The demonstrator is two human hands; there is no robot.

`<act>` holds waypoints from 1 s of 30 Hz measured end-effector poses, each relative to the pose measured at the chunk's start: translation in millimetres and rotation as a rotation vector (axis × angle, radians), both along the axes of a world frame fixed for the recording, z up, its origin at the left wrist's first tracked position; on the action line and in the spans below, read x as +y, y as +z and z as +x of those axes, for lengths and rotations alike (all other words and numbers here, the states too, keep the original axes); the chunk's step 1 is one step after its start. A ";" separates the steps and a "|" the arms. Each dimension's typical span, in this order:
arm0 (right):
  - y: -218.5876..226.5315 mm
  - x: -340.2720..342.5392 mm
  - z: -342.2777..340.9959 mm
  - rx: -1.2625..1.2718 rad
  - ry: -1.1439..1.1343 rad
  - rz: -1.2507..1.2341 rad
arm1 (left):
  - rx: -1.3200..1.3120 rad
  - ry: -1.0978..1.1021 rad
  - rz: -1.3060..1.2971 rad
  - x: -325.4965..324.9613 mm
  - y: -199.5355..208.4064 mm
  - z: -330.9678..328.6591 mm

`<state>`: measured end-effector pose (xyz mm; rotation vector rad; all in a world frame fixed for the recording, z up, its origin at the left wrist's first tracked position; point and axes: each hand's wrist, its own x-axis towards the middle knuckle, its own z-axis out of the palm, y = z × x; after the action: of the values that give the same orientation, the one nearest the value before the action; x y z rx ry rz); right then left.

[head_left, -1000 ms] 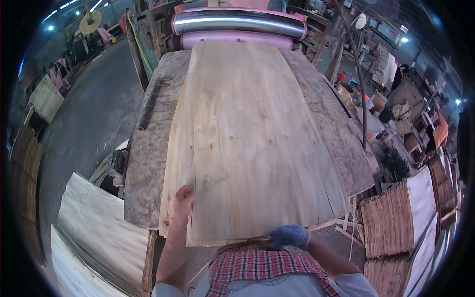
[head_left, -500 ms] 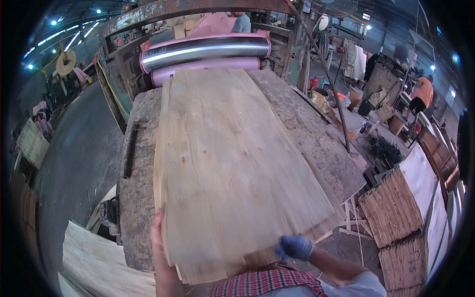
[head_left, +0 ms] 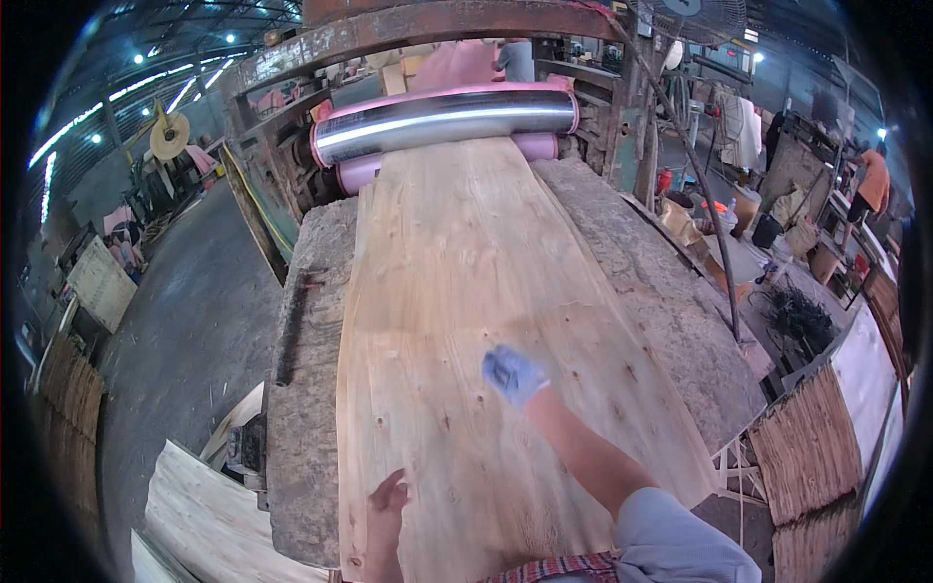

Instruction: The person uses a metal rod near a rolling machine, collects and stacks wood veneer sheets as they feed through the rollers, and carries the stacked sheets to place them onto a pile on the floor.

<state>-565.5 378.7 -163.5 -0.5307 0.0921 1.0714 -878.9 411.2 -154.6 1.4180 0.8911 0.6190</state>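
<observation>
A pale wood veneer sheet (head_left: pixel 476 233) lies on the machine bed with its far end at the rollers. Its near edge crosses mid-bed, over more veneer (head_left: pixel 466 437) that stretches toward me. My right hand (head_left: pixel 515 375), in a blue and white glove, is over the veneer just nearer than that edge. Motion blurs its fingers, and I cannot tell whether it touches the wood. My bare left hand (head_left: pixel 389 497) is at the near left part of the veneer, fingers apart, holding nothing.
A shiny metal roller (head_left: pixel 447 126) with pink ends sits above a pink lower roller (head_left: pixel 362 175). Rough bed surface (head_left: pixel 632 262) flanks the veneer. Stacked veneer sheets (head_left: pixel 219 515) lie at left, brown stacks (head_left: pixel 812 437) at right. A slanted pole (head_left: pixel 714 214) stands right; a person (head_left: pixel 872 183) works beyond.
The top sheet has slid away from me into the rollers, uncovering veneer below. My right hand has moved from the near edge up over the wood; my left has left the side edge.
</observation>
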 end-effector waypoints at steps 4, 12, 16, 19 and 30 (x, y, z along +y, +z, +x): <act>-41.1 -57.6 -49.5 -0.208 0.414 -0.016 | 0.554 0.150 0.800 -0.3 -57.1 -26.4; -22.3 -172.7 -146.1 -0.169 0.792 -0.123 | 0.304 0.027 0.435 28.8 -78.2 -51.4; -17.8 -200.6 -174.8 -0.499 0.935 -0.112 | -0.252 0.162 -0.333 12.9 16.9 -39.1; 7.4 -208.6 -192.7 -0.750 0.951 0.036 | -0.266 0.041 -0.321 -1.0 30.8 -37.3; 23.7 -237.7 -208.1 -0.961 0.899 0.163 | -0.681 -0.125 -0.450 9.5 55.1 -34.9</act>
<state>-773.6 141.0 -139.8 -0.9210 -1.1636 1.5475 -913.9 420.7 -99.5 0.7650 0.3572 0.6913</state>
